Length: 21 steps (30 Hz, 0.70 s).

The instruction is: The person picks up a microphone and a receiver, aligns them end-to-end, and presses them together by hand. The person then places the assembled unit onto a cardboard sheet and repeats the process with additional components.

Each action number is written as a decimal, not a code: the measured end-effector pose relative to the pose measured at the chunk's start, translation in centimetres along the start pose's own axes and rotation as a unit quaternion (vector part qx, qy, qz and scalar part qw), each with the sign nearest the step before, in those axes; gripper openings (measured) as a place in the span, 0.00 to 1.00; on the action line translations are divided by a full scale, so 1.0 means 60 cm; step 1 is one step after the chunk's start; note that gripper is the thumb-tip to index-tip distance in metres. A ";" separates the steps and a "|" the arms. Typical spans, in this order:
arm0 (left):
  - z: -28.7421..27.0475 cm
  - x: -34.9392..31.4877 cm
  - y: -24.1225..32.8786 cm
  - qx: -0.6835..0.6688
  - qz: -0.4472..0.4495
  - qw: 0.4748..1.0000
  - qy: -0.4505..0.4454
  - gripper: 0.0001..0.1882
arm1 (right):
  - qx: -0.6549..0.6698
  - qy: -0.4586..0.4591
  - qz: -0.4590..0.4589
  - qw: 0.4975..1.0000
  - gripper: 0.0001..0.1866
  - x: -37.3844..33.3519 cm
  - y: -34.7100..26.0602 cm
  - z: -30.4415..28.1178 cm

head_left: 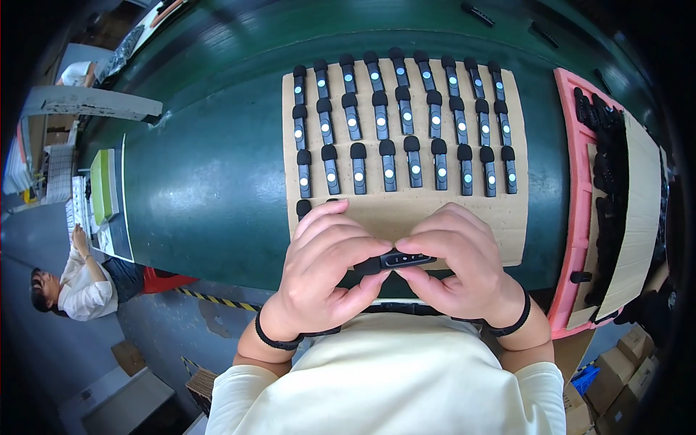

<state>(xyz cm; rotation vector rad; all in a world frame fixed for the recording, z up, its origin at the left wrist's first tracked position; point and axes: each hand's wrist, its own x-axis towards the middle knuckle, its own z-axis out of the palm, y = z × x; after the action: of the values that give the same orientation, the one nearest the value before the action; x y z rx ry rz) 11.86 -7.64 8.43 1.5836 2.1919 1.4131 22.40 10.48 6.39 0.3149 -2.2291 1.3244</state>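
Observation:
Both my hands hold one small black clip-on microphone [407, 258] sideways, close to my body. My left hand [315, 264] pinches its foam-tipped end between thumb and fingers. At the other end, the thumb and fingers of my right hand [464, 254] are closed on it. Small marks show along the side facing me. Beyond my hands lies a cardboard sheet [406, 217] with several rows of similar black microphones [389, 167], foam ends pointing away, each with a pale round spot. Two more in the nearest row, such as a microphone [303, 209], are partly hidden by my left hand.
The cardboard rests on a green table [196, 181]. At the right, a pink foam tray [569, 217] holds black parts and a cardboard divider [638, 217]. A few black pieces [478, 14] lie at the far edge. Another person [87, 286] sits at the left near a green box [104, 186].

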 end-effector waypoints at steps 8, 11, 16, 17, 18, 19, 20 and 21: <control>0.004 0.002 -0.001 -0.007 -0.017 1.000 0.001 0.16 | 0.001 -0.006 -0.004 1.000 0.19 -0.004 0.008 0.002; 0.008 -0.002 -0.010 -0.010 -0.017 1.000 0.009 0.16 | 0.043 -0.006 0.013 0.999 0.18 -0.005 0.008 -0.002; 0.015 -0.007 -0.020 -0.018 -0.017 0.999 -0.022 0.15 | 0.077 -0.009 0.025 0.997 0.17 0.002 -0.001 -0.004; 0.017 -0.009 -0.022 -0.010 -0.016 1.000 -0.020 0.15 | 0.066 -0.011 0.021 0.998 0.18 0.003 -0.003 -0.002; 0.018 -0.012 -0.023 -0.002 -0.015 1.000 -0.018 0.15 | 0.056 -0.014 0.017 0.998 0.18 0.004 -0.004 0.001; 0.017 -0.015 -0.025 -0.002 -0.016 1.000 -0.016 0.15 | 0.046 -0.017 0.012 0.999 0.18 0.005 -0.005 0.004; 0.015 -0.018 -0.027 0.001 -0.018 1.000 -0.018 0.15 | 0.047 -0.019 0.011 0.999 0.18 0.005 -0.005 0.007; 0.013 -0.020 -0.029 0.003 -0.020 1.000 -0.020 0.15 | 0.044 -0.020 0.020 0.999 0.18 0.003 -0.005 0.011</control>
<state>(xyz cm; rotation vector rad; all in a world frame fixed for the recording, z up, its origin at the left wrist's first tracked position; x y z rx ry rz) 11.62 -8.18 6.23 1.5472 2.1943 1.3531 22.17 9.78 6.44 0.3327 -2.2237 1.4533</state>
